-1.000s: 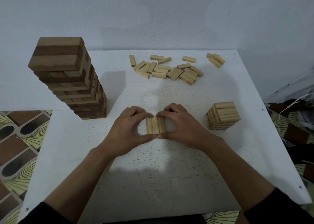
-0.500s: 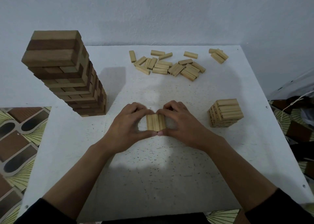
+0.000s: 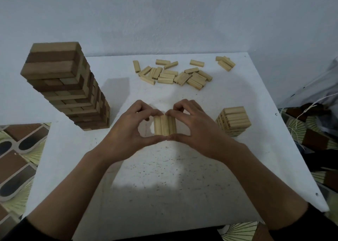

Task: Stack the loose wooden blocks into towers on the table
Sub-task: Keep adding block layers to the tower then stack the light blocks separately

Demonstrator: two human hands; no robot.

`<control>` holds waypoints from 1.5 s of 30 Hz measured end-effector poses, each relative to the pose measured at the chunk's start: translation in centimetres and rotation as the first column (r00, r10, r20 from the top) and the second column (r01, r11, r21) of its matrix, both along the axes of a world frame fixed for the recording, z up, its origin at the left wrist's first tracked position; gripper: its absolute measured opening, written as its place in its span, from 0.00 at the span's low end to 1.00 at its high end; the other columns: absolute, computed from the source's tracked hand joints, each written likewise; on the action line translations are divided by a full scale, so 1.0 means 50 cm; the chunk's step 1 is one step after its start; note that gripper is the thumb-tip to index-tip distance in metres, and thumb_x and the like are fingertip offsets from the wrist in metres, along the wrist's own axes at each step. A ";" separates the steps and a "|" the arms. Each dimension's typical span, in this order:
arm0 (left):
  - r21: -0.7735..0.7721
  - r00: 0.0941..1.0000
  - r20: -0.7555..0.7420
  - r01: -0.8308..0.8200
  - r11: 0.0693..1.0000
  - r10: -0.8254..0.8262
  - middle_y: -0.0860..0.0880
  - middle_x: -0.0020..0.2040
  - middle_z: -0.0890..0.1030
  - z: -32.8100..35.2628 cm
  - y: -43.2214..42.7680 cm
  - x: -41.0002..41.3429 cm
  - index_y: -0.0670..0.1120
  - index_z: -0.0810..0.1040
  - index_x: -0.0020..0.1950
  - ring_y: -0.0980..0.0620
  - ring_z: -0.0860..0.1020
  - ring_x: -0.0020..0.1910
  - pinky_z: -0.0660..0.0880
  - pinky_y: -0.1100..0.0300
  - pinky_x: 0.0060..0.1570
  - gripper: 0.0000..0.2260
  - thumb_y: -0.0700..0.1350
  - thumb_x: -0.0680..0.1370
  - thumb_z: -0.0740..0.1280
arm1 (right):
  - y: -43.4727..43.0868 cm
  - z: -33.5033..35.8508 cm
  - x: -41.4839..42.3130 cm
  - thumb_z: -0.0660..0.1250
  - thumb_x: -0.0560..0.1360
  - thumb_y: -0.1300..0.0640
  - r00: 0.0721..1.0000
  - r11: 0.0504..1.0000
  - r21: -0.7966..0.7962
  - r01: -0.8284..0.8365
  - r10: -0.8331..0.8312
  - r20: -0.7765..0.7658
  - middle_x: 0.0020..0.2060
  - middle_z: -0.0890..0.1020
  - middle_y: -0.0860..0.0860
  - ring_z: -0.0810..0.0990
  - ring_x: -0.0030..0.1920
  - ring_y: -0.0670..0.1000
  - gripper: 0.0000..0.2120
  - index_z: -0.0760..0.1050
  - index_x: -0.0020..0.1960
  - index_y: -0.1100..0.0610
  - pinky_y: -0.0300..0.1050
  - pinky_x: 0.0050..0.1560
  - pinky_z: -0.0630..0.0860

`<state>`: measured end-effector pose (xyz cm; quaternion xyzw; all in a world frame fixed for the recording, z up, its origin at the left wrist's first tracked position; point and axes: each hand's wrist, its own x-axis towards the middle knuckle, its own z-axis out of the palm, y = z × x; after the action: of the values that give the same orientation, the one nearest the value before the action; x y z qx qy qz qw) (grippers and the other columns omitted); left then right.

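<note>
Head view: at centre of the table (image 3: pixel 164 176), left hand (image 3: pixel 128 136) and right hand (image 3: pixel 197 133) pinch three blocks (image 3: pixel 165 125) side by side, apparently squaring a new tower's base. Loose blocks (image 3: pixel 175 74) lie at 12 o'clock; next, release gently and fetch three more.

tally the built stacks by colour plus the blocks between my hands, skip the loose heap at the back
brown two-tone tower: 1
pale short stack: 1
pale blocks pinched side by side between left hand and right hand: 3
total: 5
</note>
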<state>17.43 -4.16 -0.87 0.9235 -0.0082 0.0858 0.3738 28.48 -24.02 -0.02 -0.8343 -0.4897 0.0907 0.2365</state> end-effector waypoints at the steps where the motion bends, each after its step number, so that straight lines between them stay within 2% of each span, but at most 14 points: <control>1: 0.015 1.000 0.023 0.006 1.000 -0.006 0.55 0.53 0.73 0.017 -0.002 0.008 0.52 0.78 0.65 0.61 0.72 0.53 0.67 0.76 0.48 0.27 0.63 0.69 0.72 | -0.006 0.016 0.005 0.71 0.74 0.41 0.998 1.000 0.008 0.012 -0.012 0.055 0.61 0.70 0.48 0.65 0.64 0.48 0.30 0.73 0.71 0.55 0.42 0.62 0.67; 4: 0.017 0.998 0.060 0.013 1.000 -0.014 0.55 0.52 0.74 0.058 -0.015 0.034 0.53 0.79 0.64 0.60 0.73 0.52 0.67 0.75 0.47 0.27 0.65 0.69 0.73 | -0.027 0.056 0.024 0.69 0.73 0.39 0.994 0.999 0.035 0.038 -0.042 0.097 0.61 0.70 0.47 0.62 0.66 0.47 0.31 0.73 0.71 0.53 0.44 0.65 0.65; 8: 0.043 0.996 0.086 0.005 0.999 -0.009 0.55 0.50 0.75 0.086 -0.066 0.085 0.51 0.81 0.62 0.58 0.73 0.50 0.67 0.73 0.47 0.29 0.63 0.66 0.76 | -0.082 0.091 0.069 0.72 0.72 0.40 0.998 0.998 0.034 0.060 -0.060 0.000 0.61 0.68 0.40 0.59 0.67 0.42 0.29 0.73 0.71 0.49 0.33 0.62 0.59; 11: 0.038 0.995 0.102 -0.011 0.999 0.007 0.55 0.49 0.75 0.086 -0.126 0.124 0.52 0.82 0.60 0.58 0.73 0.49 0.73 0.60 0.49 0.28 0.64 0.64 0.76 | -0.139 0.105 0.106 0.72 0.70 0.39 0.992 0.996 0.009 0.088 -0.087 -0.090 0.58 0.69 0.35 0.63 0.66 0.43 0.30 0.74 0.69 0.46 0.32 0.60 0.62; 14: 0.018 0.997 0.065 -0.047 0.999 0.046 0.57 0.50 0.74 0.077 -0.193 0.154 0.55 0.81 0.60 0.59 0.70 0.50 0.70 0.51 0.54 0.28 0.66 0.65 0.75 | -0.197 0.111 0.139 0.73 0.69 0.41 0.979 0.993 -0.040 0.108 -0.113 -0.171 0.59 0.69 0.32 0.64 0.65 0.38 0.28 0.73 0.67 0.41 0.30 0.57 0.64; 16: 0.041 0.998 0.040 -0.050 0.998 0.049 0.58 0.51 0.73 0.066 -0.233 0.170 0.56 0.80 0.62 0.58 0.68 0.53 0.65 0.52 0.55 0.27 0.66 0.67 0.75 | -0.229 0.107 0.159 0.75 0.70 0.45 0.976 0.991 -0.089 0.100 -0.115 -0.185 0.60 0.68 0.30 0.63 0.65 0.35 0.26 0.70 0.65 0.35 0.30 0.56 0.65; 19: 0.029 0.998 0.029 -0.053 0.998 0.052 0.59 0.51 0.72 0.057 -0.271 0.186 0.56 0.80 0.62 0.57 0.66 0.55 0.60 0.53 0.53 0.26 0.66 0.68 0.75 | -0.263 0.104 0.175 0.73 0.68 0.42 0.969 0.985 -0.128 0.114 -0.138 -0.206 0.60 0.68 0.29 0.64 0.65 0.34 0.26 0.68 0.62 0.31 0.29 0.55 0.65; 23: 0.034 0.997 0.048 -0.062 0.998 0.060 0.59 0.50 0.72 0.048 -0.286 0.195 0.56 0.81 0.60 0.57 0.66 0.54 0.56 0.53 0.50 0.24 0.65 0.68 0.76 | -0.285 0.098 0.185 0.76 0.69 0.45 0.965 0.981 -0.133 0.139 -0.164 -0.203 0.59 0.70 0.31 0.66 0.64 0.35 0.28 0.72 0.66 0.36 0.25 0.51 0.65; 31: 0.043 0.996 0.018 -0.083 0.996 0.083 0.59 0.51 0.74 0.038 -0.284 0.202 0.57 0.80 0.60 0.56 0.67 0.55 0.57 0.52 0.51 0.27 0.69 0.66 0.74 | -0.278 0.072 0.200 0.78 0.69 0.49 0.961 0.982 -0.131 0.133 -0.160 -0.226 0.59 0.70 0.32 0.65 0.63 0.34 0.28 0.70 0.64 0.36 0.33 0.55 0.66; 39: 0.030 0.998 -0.016 -0.063 0.998 0.064 0.59 0.52 0.74 0.031 -0.281 0.206 0.57 0.80 0.61 0.57 0.67 0.55 0.56 0.53 0.50 0.30 0.72 0.66 0.71 | -0.279 0.069 0.202 0.78 0.69 0.49 0.959 0.981 -0.139 0.134 -0.163 -0.232 0.59 0.70 0.32 0.64 0.63 0.34 0.29 0.72 0.67 0.40 0.31 0.53 0.65; 45: 0.000 0.997 -0.050 -0.061 0.998 0.061 0.59 0.53 0.74 0.028 -0.276 0.206 0.57 0.80 0.62 0.58 0.67 0.56 0.56 0.54 0.52 0.29 0.71 0.66 0.72 | -0.274 0.070 0.204 0.78 0.69 0.48 0.957 0.983 -0.138 0.124 -0.155 -0.244 0.59 0.69 0.32 0.64 0.63 0.33 0.29 0.70 0.66 0.38 0.29 0.51 0.64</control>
<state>27.73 -17.97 0.54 0.9250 0.0293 0.0740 0.3716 38.67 -37.72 3.46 -0.8612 -0.3889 0.2094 0.2516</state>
